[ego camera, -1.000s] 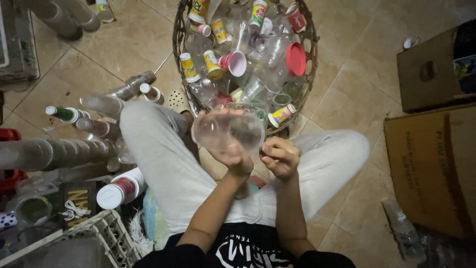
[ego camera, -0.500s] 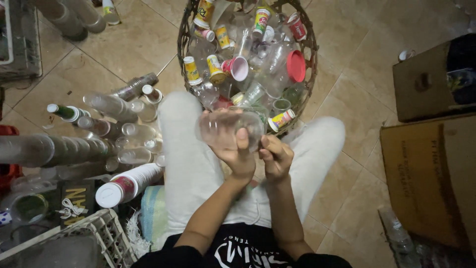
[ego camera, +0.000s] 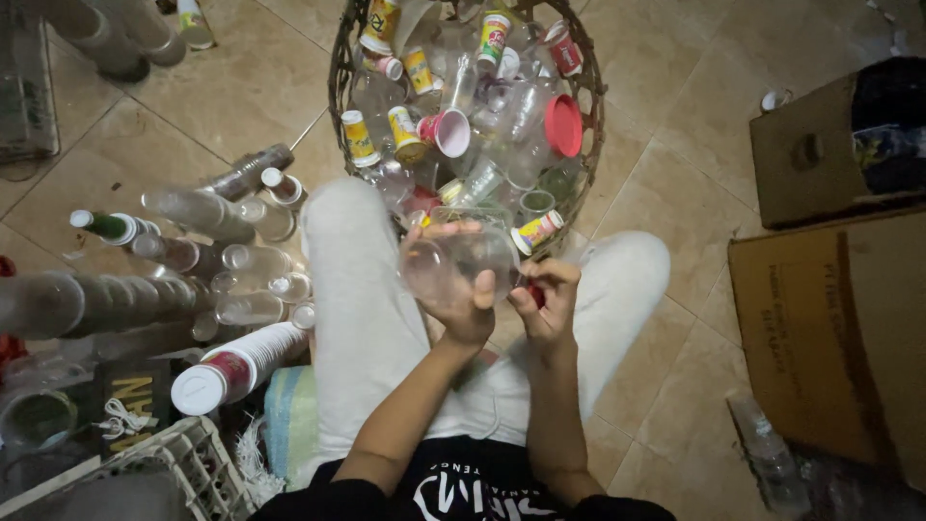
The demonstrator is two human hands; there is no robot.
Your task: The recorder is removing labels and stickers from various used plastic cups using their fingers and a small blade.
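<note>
The clear cup (ego camera: 458, 260) has dropped lower since before; left hand (ego camera: 463, 289) grips it, right hand (ego camera: 542, 294) pinches something small and red, which could slip.

Wicker basket (ego camera: 340, 68) of cups, stacked cups (ego camera: 231, 369), seemingly cardboard boxes (ego camera: 839, 328).

An informal sorting spot for recyclable plastics on the beige tiled floor (ego camera: 174, 125) of a home or back room. A woven basket (ego camera: 340, 72) overflows with used cups and bottles, stacked cups (ego camera: 236, 365) lie alongside, and worn cardboard boxes (ego camera: 834, 338) stand at the right.
</note>
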